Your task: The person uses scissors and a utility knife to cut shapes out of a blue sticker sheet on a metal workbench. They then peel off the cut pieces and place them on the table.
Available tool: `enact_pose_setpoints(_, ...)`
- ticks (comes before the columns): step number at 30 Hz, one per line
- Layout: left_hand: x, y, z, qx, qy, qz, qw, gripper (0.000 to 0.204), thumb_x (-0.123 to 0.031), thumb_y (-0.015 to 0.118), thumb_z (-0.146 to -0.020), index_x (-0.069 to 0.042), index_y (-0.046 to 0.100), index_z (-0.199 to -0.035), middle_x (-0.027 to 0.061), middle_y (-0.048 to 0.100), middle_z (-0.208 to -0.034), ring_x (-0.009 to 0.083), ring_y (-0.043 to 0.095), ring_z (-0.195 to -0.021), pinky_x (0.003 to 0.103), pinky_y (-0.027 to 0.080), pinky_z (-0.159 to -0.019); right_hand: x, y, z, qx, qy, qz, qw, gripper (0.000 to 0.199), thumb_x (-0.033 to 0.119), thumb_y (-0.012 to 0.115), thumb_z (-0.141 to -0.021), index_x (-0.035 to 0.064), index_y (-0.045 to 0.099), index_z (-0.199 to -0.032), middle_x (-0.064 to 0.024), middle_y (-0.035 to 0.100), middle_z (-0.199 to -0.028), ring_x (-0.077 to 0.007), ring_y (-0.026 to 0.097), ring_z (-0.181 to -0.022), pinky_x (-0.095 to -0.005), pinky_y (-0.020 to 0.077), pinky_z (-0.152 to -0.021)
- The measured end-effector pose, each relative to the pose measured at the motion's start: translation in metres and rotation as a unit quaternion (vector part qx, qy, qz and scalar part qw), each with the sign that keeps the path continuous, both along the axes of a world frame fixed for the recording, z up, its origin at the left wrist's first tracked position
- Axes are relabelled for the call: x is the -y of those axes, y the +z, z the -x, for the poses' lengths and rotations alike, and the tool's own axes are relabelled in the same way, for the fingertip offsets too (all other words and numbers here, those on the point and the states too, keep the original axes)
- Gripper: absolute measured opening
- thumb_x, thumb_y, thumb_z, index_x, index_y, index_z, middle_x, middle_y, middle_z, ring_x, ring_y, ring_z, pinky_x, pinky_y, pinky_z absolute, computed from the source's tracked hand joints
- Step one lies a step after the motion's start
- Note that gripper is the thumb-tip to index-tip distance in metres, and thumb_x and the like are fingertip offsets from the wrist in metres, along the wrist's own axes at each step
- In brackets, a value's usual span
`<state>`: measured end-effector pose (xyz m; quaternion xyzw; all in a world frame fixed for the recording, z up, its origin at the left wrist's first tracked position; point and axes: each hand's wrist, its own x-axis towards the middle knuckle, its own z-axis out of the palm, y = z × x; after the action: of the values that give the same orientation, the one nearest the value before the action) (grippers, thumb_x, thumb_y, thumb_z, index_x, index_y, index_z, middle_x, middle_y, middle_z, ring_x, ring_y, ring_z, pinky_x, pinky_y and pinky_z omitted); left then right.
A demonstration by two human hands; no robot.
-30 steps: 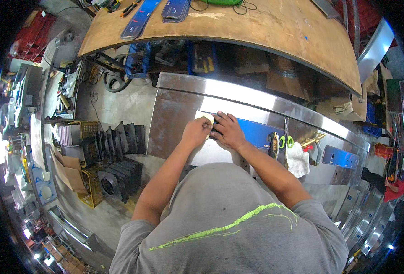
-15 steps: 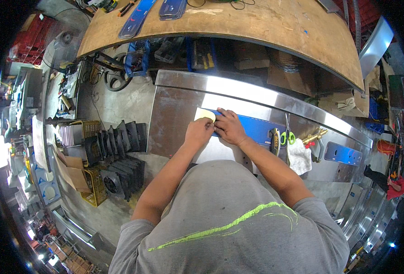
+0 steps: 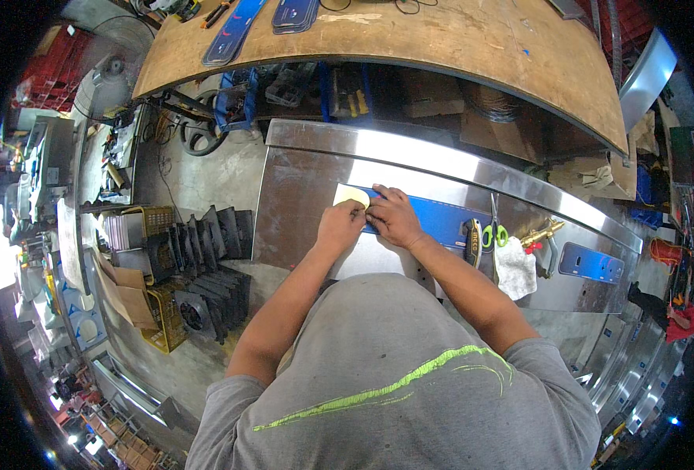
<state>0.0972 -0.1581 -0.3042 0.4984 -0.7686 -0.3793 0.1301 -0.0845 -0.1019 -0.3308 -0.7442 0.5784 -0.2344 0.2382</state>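
Observation:
A long blue panel (image 3: 449,222) lies on a stainless steel sheet-metal piece (image 3: 293,188) in front of me. At the panel's left end a pale yellow sheet (image 3: 352,194) is curled up. My left hand (image 3: 340,227) is closed, its fingertips pinching the lower edge of that sheet. Beside it, my right hand (image 3: 395,219) bends over the blue panel's end, fingers on the upper edge and thumb drawn in toward the left hand's fingertips. The tips of both hands nearly meet, hiding the exact grip.
Right of my hands lie a utility knife (image 3: 473,243), green-handled scissors (image 3: 494,235), a white cloth (image 3: 515,270), a brass fitting (image 3: 544,233) and another blue panel (image 3: 590,263). A wooden table (image 3: 409,39) stands beyond. Black parts (image 3: 206,235) stand on the floor at left.
Almost nothing differs. My left hand has shifted very slightly to the left; the sheet and panel look the same.

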Motion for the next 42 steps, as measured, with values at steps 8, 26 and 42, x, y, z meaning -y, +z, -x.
enact_pose_setpoints(8,-0.015,-0.005,0.001,0.066,-0.085,0.125,0.986,0.021,-0.018,0.062,-0.089,-0.006,0.074,-0.102,0.0169,0.072,-0.098,0.0347,0.071,-0.089,0.046,0.058,-0.078,-0.005,-0.01,0.002,0.007,-0.024,-0.004,1.0,0.021,0.024,0.066,-0.091,0.0129,0.074,-0.108,-0.0044,0.069,-0.118,-0.0315,0.049,-0.137,-0.052,0.0338,-0.112)
enact_pose_setpoints(26,-0.007,0.013,-0.022,-0.024,-0.11,-0.014,0.994,0.043,-0.027,0.071,-0.084,-0.011,0.066,-0.124,0.0162,0.068,-0.105,0.0378,0.067,-0.102,0.047,0.052,-0.089,-0.005,-0.017,-0.003,0.042,-0.035,0.055,0.997,0.022,0.022,0.07,-0.085,0.0057,0.072,-0.099,-0.0211,0.068,-0.115,-0.043,0.054,-0.126,-0.0561,0.0383,-0.106)
enact_pose_setpoints(42,-0.007,-0.007,-0.021,-0.061,-0.085,-0.042,0.994,0.047,-0.02,0.075,-0.084,-0.009,0.066,-0.129,0.019,0.073,-0.109,0.0375,0.071,-0.096,0.047,0.055,-0.085,-0.008,-0.03,0.0,0.067,-0.035,0.075,0.994,0.03,0.029,0.068,-0.088,0.0044,0.071,-0.104,-0.0229,0.068,-0.119,-0.0426,0.054,-0.127,-0.0541,0.0374,-0.108)
